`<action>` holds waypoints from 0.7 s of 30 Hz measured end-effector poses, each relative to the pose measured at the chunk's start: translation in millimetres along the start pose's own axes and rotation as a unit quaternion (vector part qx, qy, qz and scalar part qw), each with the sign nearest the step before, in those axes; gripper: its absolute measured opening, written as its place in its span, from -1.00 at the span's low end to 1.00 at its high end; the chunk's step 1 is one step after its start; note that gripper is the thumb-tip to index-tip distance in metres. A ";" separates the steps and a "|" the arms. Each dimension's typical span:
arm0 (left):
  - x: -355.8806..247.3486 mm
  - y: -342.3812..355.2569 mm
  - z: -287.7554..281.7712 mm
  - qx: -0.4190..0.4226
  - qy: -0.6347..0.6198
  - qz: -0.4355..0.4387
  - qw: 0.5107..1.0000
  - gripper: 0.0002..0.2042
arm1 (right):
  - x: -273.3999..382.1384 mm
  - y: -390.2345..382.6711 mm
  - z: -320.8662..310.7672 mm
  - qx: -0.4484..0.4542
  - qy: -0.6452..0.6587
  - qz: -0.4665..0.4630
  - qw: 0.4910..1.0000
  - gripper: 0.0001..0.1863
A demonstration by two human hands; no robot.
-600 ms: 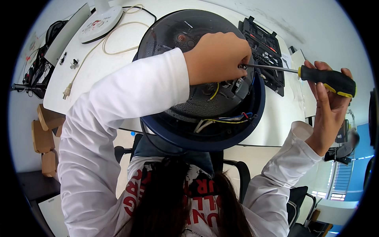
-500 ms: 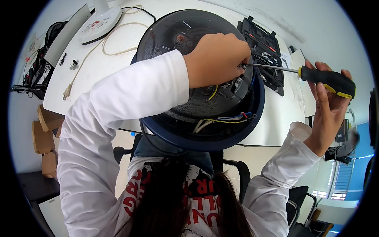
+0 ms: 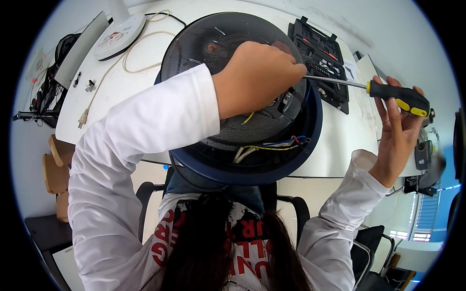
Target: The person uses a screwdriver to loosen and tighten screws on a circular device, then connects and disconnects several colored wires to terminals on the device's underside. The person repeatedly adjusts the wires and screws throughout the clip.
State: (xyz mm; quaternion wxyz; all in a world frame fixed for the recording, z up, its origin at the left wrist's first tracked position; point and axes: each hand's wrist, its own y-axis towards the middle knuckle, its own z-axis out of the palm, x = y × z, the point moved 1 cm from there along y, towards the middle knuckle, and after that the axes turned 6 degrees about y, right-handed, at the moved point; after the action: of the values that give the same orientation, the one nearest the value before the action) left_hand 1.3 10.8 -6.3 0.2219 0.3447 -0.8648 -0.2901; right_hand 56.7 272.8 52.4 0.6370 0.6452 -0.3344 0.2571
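A round appliance with a dark blue rim [image 3: 272,169] lies upturned at the table's near edge, its black base and coloured wires exposed. My left hand [image 3: 257,77] rests closed on the black inner part, fingers curled over a spot near the right side. My right hand [image 3: 398,131] grips the black and yellow handle of a screwdriver [image 3: 398,96]. Its metal shaft runs left and its tip disappears under my left hand's fingers. What the left fingers pinch is hidden.
An open black tool case [image 3: 320,53] with bits lies beyond the appliance on the white table [image 3: 116,92]. A white round lid [image 3: 119,31] and a beige power cord [image 3: 141,51] sit at the far left. A chair is beneath me.
The screwdriver handle and my right hand have shifted very slightly; my left hand stays in place on the appliance.
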 end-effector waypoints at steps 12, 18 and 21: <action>6.1 -1.9 6.0 -0.050 0.011 0.079 0.996 -0.84 | -3.9 -5.2 11.7 -0.025 0.011 0.016 1.000 -0.39; 7.0 2.1 6.3 -0.049 -0.031 0.059 0.997 -0.83 | -8.3 -8.1 7.8 -0.044 0.015 0.011 0.999 -0.42; 6.9 1.0 3.7 -0.036 -0.057 0.034 0.997 -0.84 | -14.4 -6.7 3.1 -0.097 0.029 -0.004 0.995 -0.46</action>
State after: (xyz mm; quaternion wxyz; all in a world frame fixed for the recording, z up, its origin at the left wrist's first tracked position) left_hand -5.9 7.8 -7.1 0.1940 0.2894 -0.8763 -0.3326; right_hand 52.1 271.0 36.9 0.7073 0.5737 -0.3364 0.2395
